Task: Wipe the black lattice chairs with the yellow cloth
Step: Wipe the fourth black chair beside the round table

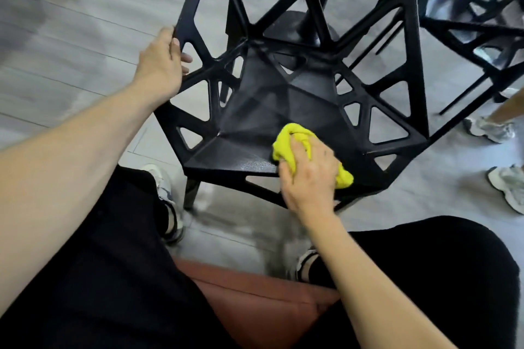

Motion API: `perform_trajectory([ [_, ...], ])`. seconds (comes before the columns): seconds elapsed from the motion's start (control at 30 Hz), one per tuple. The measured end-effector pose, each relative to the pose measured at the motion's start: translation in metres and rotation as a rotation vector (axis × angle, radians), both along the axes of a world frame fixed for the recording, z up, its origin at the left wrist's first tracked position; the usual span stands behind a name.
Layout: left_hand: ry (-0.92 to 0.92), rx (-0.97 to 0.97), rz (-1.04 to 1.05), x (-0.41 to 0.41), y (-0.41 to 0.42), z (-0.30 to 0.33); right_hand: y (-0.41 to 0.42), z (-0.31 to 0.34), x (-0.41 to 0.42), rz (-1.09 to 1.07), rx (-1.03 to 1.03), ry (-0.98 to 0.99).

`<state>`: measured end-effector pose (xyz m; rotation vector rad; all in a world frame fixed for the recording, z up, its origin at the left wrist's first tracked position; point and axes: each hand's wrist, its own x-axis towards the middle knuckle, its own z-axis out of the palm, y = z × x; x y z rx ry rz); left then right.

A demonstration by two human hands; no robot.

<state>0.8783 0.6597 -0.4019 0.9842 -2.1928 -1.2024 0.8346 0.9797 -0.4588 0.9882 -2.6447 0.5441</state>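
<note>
Seen from above, a seated person's legs in black trousers (107, 278) fill the near edge, resting on a reddish-brown seat cushion (255, 303), with striped sneakers (170, 215) planted on the grey plank floor (71, 45). Just beyond the knees stands a black lattice chair (283, 99) — its seat a faceted black panel ringed by triangular openings. The right hand (309, 176) lies near the seat's near-right edge, fingers curled around a bunched yellow cloth (292, 136) and pressing it against the seat surface. The left hand (160, 62) reaches forward on the left and grips the chair's left side strut, fingers wrapped through an opening in the lattice. Farther back, the chair's backrest rises in thick black bars, with a dark round base (297, 27) visible through the gaps. On the right — partly blurred — a second black lattice chair (476, 22) stands, and near it another person's pale sneakers (490, 129) rest on the floor.
</note>
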Motion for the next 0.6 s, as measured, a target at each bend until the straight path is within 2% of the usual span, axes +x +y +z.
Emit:
perform_trajectory([
  [0.07, -0.022, -0.053, 0.015, 0.002, 0.005, 0.001, -0.044, -0.007, 0.060, 0.195, -0.055, -0.021],
  [0.1, -0.055, -0.140, 0.033, 0.003, 0.007, 0.000, -0.065, -0.010, 0.087, 0.279, -0.064, -0.028],
  [0.2, -0.148, -0.659, 0.095, 0.009, 0.021, -0.013, -0.094, -0.021, 0.120, 0.372, -0.123, 0.015],
  [0.27, -0.133, -0.934, -0.088, 0.013, 0.038, -0.021, -0.076, -0.027, 0.101, 0.326, -0.153, 0.078],
  [0.3, -0.151, -0.994, -0.244, 0.013, 0.047, -0.026, -0.057, -0.030, 0.090, 0.284, -0.151, 0.111],
  [0.37, -0.308, -1.024, -0.459, 0.015, 0.061, -0.036, -0.012, -0.035, 0.072, 0.141, -0.140, 0.112],
  [0.47, -0.550, -1.015, -0.498, 0.019, 0.067, -0.040, 0.040, -0.038, 0.036, -0.183, -0.185, 0.023],
  [0.53, -0.594, -1.011, -0.491, 0.020, 0.069, -0.039, 0.057, -0.034, 0.011, -0.436, -0.266, -0.078],
  [0.6, -0.589, -0.991, -0.472, 0.019, 0.071, -0.039, 0.058, -0.029, 0.003, -0.532, -0.293, -0.107],
])
